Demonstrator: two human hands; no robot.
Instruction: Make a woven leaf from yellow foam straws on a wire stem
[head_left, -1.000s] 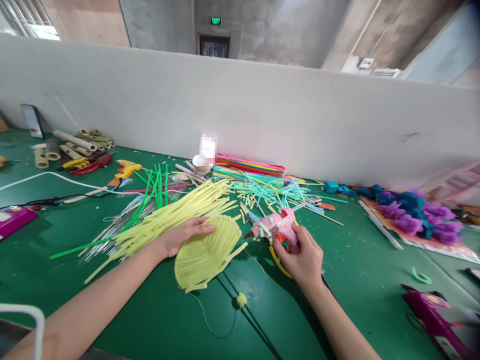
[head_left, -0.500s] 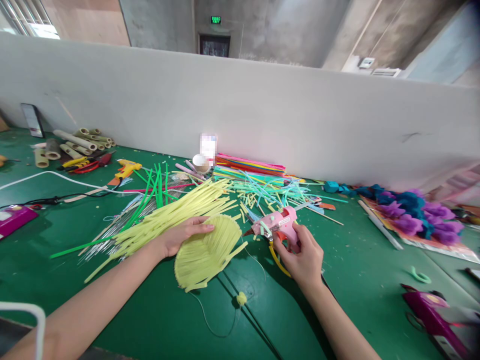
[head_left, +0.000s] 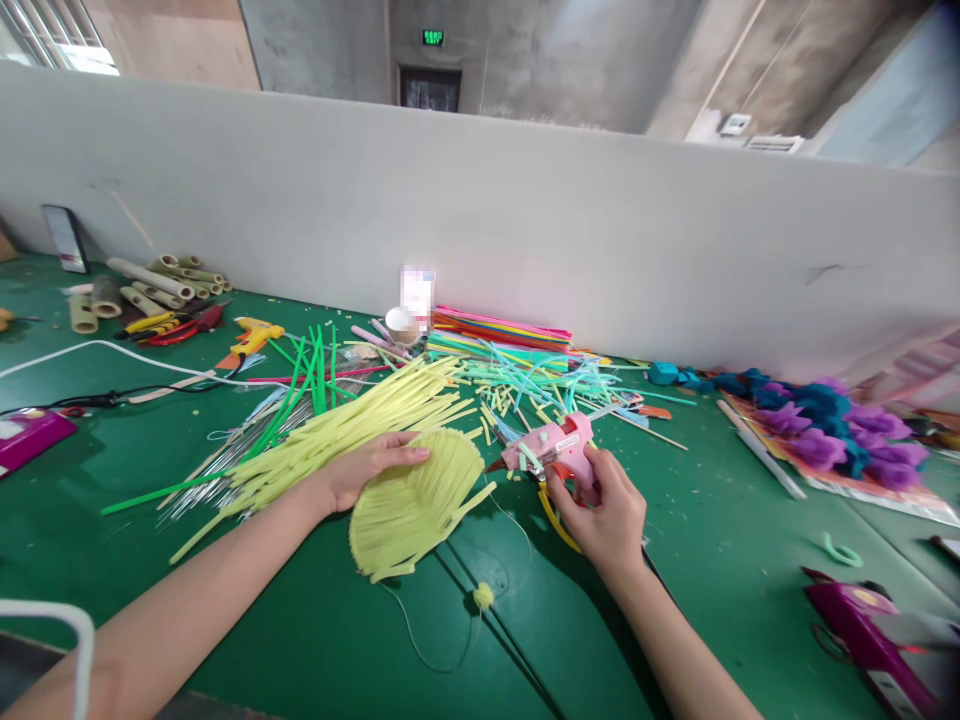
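My left hand [head_left: 379, 470] grips the upper left edge of a yellow-green fan-shaped piece [head_left: 412, 510] made of pipe-cleaner strips laid side by side, thumb on top. Loose strip ends stick out at its lower right. My right hand [head_left: 600, 510] holds a pink glue gun [head_left: 555, 448], its nozzle pointing left, close to the right edge of the fan piece. Whether the nozzle touches it I cannot tell. Below lies a yellow-green pompom [head_left: 483, 597] by a thin dark stick [head_left: 517, 655]. Yellow-handled pliers [head_left: 556, 520] lie partly hidden beneath the glue gun.
Behind my left hand spreads a bundle of yellow pipe cleaners [head_left: 352, 420], with green ones [head_left: 321, 375] beside it. A yellow glue gun [head_left: 257, 333] and bamboo pieces [head_left: 161, 285] lie left. Purple and blue flowers [head_left: 840, 430] are at right. A white partition [head_left: 480, 220] bounds the table.
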